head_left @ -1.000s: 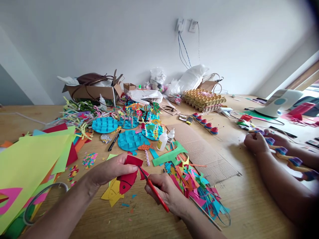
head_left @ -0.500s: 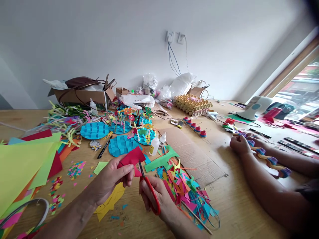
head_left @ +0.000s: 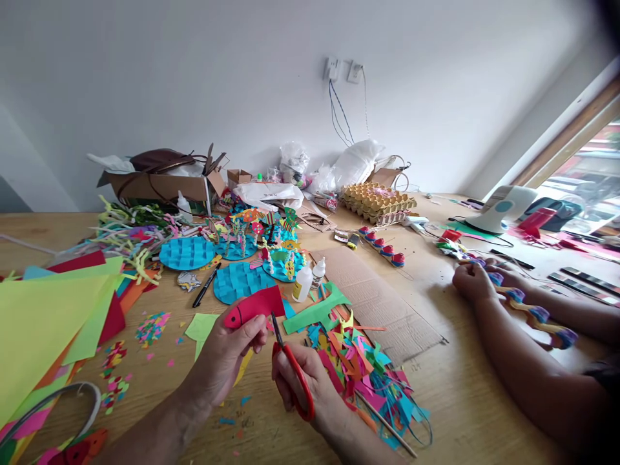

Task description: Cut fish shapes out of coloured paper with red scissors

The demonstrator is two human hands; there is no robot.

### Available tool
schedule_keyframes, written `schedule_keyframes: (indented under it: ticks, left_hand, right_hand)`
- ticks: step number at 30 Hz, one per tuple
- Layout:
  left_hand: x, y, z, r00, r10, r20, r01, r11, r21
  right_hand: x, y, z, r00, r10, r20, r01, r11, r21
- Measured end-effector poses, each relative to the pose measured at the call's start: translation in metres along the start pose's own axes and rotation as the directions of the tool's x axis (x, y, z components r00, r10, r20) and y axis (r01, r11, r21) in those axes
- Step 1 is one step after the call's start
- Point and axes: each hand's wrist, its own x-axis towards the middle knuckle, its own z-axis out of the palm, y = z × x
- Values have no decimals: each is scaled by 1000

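Observation:
My left hand (head_left: pixel 246 339) pinches a red paper piece (head_left: pixel 259 303) with a rounded left end, a drawn eye and a curved black line, like a fish head. Red-handled scissors (head_left: pixel 296 381) are in my right hand (head_left: pixel 303 371), their blades pointing up beside the paper's lower right edge. The blades look nearly closed. Below my left hand, part of a yellow paper (head_left: pixel 243 368) shows on the table. A light green paper piece (head_left: pixel 199 329) lies to its left.
Paper scraps (head_left: pixel 358 368) pile up right of my hands, beside a cardboard sheet (head_left: pixel 382 310). Glue bottles (head_left: pixel 303 284), blue discs (head_left: pixel 242 282) and a black marker (head_left: pixel 206 284) lie ahead. Coloured sheets (head_left: pixel 48 329) cover the left. At right, another person's hands (head_left: pixel 472 281) hold a painted egg-carton strip (head_left: pixel 527 313).
The red paper has turned in my left hand, so its rounded end with the eye now shows. The scissors stay close to it, and a small red scrap below the paper is gone from view.

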Motion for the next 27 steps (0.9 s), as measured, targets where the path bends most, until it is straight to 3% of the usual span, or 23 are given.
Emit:
schedule_keyframes:
  ticks: [6, 12, 17, 27]
  left_hand:
    - [2, -1, -4, 1000, -9, 6, 9, 994, 107]
    - [1, 5, -2, 1000, -20, 12, 18, 989, 144]
    - [2, 9, 0, 999, -32, 38, 25, 988, 154]
    - [0, 6, -1, 998, -63, 24, 60, 993, 106]
  right_hand:
    - [-2, -1, 1, 999, 46, 25, -45, 999, -27]
    - [-2, -6, 0, 999, 9, 54, -4, 996, -89]
    - [-2, -6, -3, 997, -62, 54, 70, 981, -179]
    - [-2, -5, -3, 995, -88, 41, 95, 963, -251]
